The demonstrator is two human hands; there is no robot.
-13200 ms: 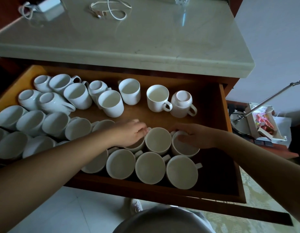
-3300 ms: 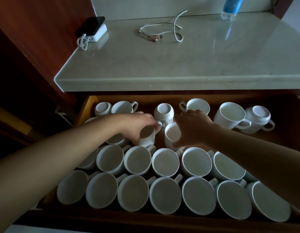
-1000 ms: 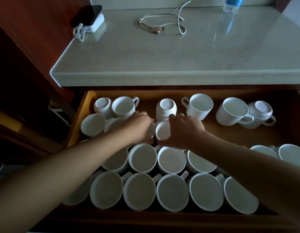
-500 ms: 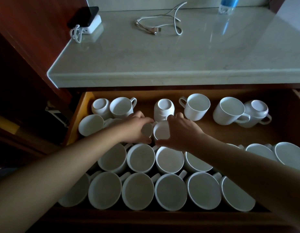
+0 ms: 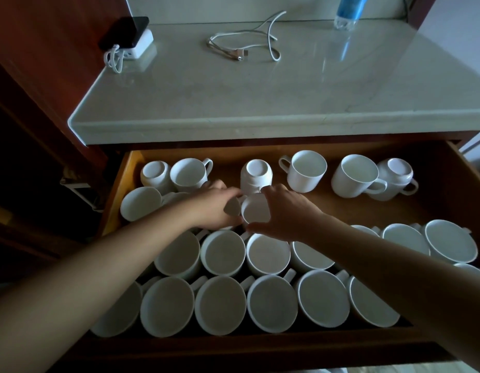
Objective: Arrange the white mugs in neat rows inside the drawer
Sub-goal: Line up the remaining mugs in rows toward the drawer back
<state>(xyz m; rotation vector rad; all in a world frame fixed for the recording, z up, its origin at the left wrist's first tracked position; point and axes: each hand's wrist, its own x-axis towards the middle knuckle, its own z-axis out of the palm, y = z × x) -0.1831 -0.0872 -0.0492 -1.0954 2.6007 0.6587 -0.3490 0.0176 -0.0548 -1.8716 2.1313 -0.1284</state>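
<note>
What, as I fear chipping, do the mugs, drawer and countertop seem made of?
Mugs: likely glazed ceramic; white, smooth, thick-rimmed. Drawer: wood, probably varnished; warm brown, slight sheen. Countertop: polished stone, perhaps marble; faint veins, mirrors the bottle.

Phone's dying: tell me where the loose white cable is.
Head view: the white cable lies at the back centre of the countertop, between the white charger block to its left and the blue bottle to its right.
</note>
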